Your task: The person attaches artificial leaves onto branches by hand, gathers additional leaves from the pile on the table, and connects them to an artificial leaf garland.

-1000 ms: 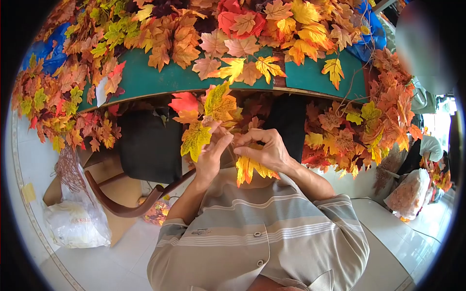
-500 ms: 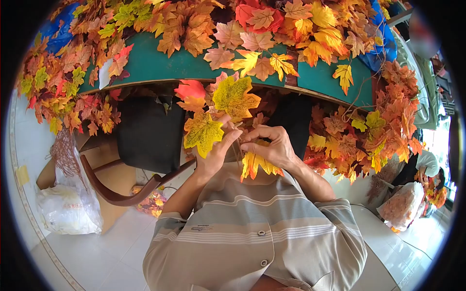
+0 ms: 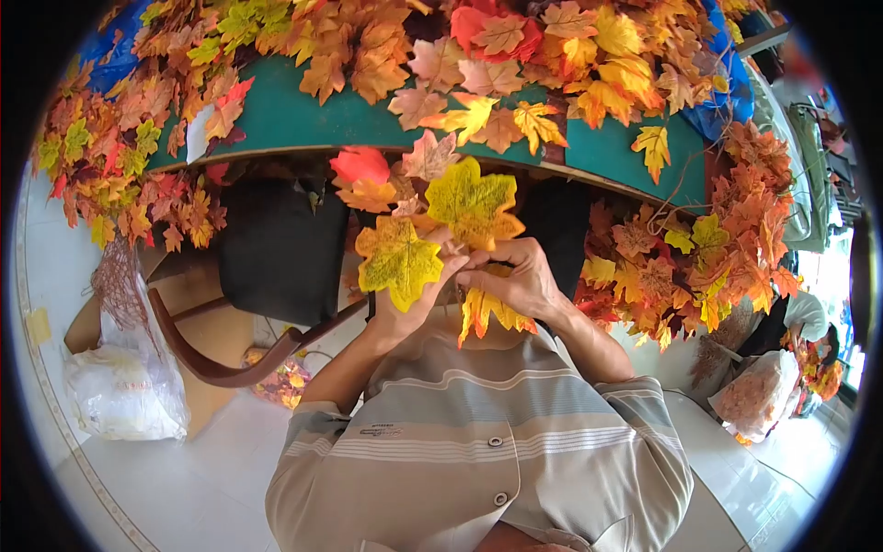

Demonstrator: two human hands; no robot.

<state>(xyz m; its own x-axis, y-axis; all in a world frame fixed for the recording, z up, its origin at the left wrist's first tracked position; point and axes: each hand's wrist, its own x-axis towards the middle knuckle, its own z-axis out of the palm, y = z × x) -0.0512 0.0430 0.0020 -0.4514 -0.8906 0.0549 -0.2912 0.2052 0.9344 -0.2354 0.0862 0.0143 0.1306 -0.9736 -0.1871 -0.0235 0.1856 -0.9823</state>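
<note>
My left hand [image 3: 411, 299] is closed around the stems of a bunch of artificial maple leaves in front of my chest. Two yellow-green leaves [image 3: 472, 198] stand out at its front, with a red leaf [image 3: 360, 165] and a pale pink leaf [image 3: 430, 155] behind them. Close beside it, my right hand [image 3: 524, 278] is pinched, its fingertips meeting the left fingers at the stems. A yellow-orange maple leaf [image 3: 495, 313] hangs below the right fingers, which seem to grip it. Stem ends between the hands are mostly hidden.
A green-topped table [image 3: 368, 120] ahead bears heaps of artificial autumn leaves [image 3: 368, 51], spilling over both ends. Black chair backs [image 3: 280, 253] stand beneath its edge. White plastic bags [image 3: 129, 391] are at far left, a filled bag [image 3: 759, 391] at far right. Another person [image 3: 808, 313] is partly visible there.
The leaf bunch has shifted right and turned, its yellow-green leaves facing up more. My left hand has moved closer to the right, and the fingers of both now meet.
</note>
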